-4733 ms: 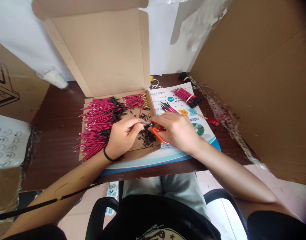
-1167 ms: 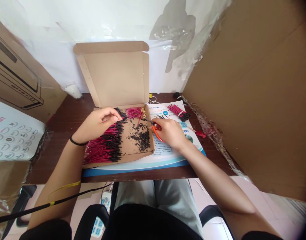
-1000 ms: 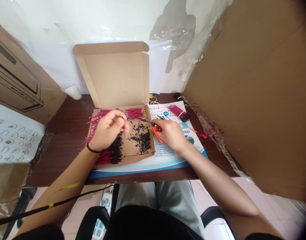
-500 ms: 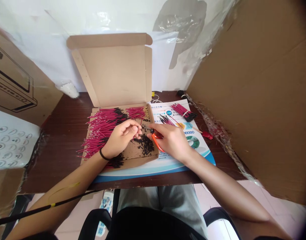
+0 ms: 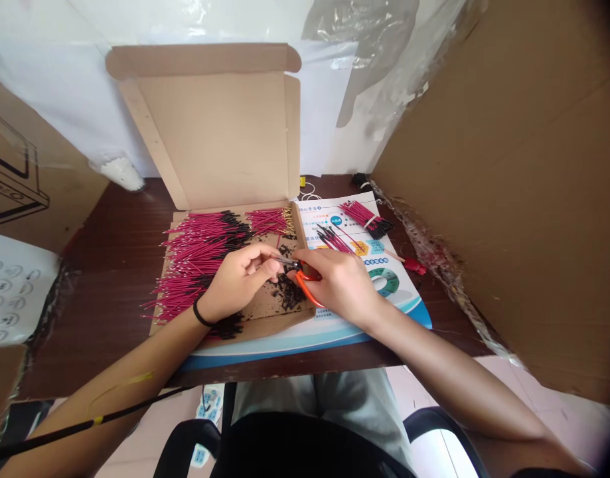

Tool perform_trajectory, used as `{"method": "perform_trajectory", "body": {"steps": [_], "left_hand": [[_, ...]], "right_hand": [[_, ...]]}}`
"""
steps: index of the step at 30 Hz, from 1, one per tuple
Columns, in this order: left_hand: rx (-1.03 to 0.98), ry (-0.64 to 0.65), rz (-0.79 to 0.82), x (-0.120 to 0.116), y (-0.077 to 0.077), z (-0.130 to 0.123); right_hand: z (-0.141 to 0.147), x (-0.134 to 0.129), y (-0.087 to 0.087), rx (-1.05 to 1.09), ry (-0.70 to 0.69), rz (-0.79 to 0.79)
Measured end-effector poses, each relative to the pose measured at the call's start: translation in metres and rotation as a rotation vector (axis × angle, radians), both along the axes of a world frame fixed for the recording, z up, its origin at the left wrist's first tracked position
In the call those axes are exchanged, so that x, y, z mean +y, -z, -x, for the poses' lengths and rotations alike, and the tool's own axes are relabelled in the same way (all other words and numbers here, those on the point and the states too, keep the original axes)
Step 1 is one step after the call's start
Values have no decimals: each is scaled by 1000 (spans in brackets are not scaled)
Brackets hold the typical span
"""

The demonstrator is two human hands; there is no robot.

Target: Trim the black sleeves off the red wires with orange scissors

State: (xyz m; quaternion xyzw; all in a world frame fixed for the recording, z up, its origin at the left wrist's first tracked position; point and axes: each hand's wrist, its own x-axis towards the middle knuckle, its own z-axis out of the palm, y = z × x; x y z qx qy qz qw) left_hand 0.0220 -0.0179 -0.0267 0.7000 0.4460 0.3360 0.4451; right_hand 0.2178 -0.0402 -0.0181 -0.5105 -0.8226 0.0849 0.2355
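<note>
1. Orange-handled dark metal cutters (image 5: 305,290) over the open brown cardboard box (image 5: 259,305), grasped in the right hand (image 5: 344,282), knuckles up.
2. Left hand (image 5: 237,282) curled at their tip; cannot tell what it holds.

The left side offered a way; the back and the right were blocked.
A hand could pass over the bare table (image 5: 100,265) at the left of the box (image 5: 259,305). The raised lid (image 5: 220,133) stood behind like a wall, and a big cardboard panel (image 5: 514,199) closed the right. The pile of wires (image 5: 200,245) occupied the box's left part, while the left hand (image 5: 237,279), the right hand (image 5: 347,282) and the scissors (image 5: 305,289) obstructed its middle.
</note>
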Motion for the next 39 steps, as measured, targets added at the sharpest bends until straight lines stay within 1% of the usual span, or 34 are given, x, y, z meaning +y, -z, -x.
{"method": "perform_trajectory", "body": {"steps": [7,16,21,23,26,30,34,39], "left_hand": [[37,-13,-22,0,0,0],[-8,-42,-36,-3,0,-1],[-4,-37,-53,-3,1,-2],[-9,-39,-50,-2,0,-2],[-19,-47,-46,-1,1,-1],[-41,-48,-39,0,5,0],[-86,-49,-34,0,7,0],[-136,-50,-37,0,5,-2]], "right_hand": [[-2,1,1,-24,-20,-10],[-5,4,3,1,-92,-6],[-6,5,5,-86,-52,4],[-4,5,6,-57,-46,12],[-2,4,6,52,-19,15],[-2,4,2,141,20,-31],[-2,3,-1,124,0,-30],[0,2,0,78,-35,-4]]}}
